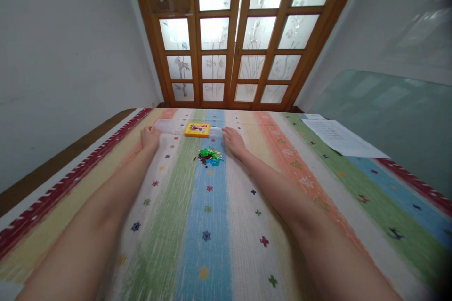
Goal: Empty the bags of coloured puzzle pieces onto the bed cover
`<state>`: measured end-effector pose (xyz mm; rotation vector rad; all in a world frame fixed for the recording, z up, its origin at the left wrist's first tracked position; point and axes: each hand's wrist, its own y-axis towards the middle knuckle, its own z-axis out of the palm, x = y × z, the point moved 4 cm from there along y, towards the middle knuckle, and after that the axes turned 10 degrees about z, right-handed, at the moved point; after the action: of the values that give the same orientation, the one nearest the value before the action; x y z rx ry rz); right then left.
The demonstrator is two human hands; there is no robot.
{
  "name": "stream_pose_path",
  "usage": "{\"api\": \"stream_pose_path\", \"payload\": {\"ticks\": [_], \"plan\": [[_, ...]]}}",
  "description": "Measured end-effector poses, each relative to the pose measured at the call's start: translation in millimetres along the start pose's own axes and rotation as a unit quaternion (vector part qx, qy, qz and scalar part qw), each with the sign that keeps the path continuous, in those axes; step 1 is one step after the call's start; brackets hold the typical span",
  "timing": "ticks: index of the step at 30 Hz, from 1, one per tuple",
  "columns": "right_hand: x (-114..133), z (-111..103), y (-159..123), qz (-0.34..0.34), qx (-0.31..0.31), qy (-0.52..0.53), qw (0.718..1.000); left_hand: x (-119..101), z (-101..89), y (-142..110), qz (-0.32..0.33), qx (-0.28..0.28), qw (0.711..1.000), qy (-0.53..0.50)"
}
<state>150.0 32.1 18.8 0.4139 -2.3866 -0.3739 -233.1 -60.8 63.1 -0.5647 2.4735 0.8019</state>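
Observation:
My left hand (150, 138) is closed at the near left corner of a clear plastic piece (170, 126), which looks like a bag or sleeve. A small yellow box (197, 130) with a picture on its top lies between my hands. To its right is more clear plastic (215, 133), and the bent fingers of my right hand (233, 141) close on its right edge. Whether both stretches of plastic are one piece I cannot tell. Nearer to me, between my forearms, lies a loose pile of tiny building bricks (210, 156) in green, brown, blue and yellow.
A striped, patterned cloth (208, 254) covers the table. White papers with writing (337, 136) lie at the right side. A pale glass-like panel (391, 108) stands beyond the table's right edge. Wooden doors with frosted panes (229, 66) are behind the far edge.

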Motion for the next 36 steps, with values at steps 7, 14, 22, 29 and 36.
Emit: {"api": "stream_pose_path", "payload": {"ticks": [7,14,22,29,36], "plan": [[-26.7,-33.6,-33.8,-0.04,0.033,-0.002,0.999,-77.7,45.4,-93.8,0.344,0.221,0.912,-0.037],[-33.2,-41.2,-50.4,-0.019,0.033,0.041,0.998,-144.9,82.6,-161.9,0.412,0.263,0.872,0.013],[-28.3,-38.0,-51.6,-0.013,0.049,0.036,0.998,-176.0,96.4,-156.2,0.425,0.224,0.877,0.023],[-27.1,-38.1,-52.8,-0.015,0.052,0.025,0.998,-188.5,98.7,-156.3,0.436,0.198,0.876,0.058],[-25.9,-38.1,-53.6,-0.022,0.056,0.011,0.998,-186.9,97.4,-155.7,0.427,0.201,0.879,0.064]]}}
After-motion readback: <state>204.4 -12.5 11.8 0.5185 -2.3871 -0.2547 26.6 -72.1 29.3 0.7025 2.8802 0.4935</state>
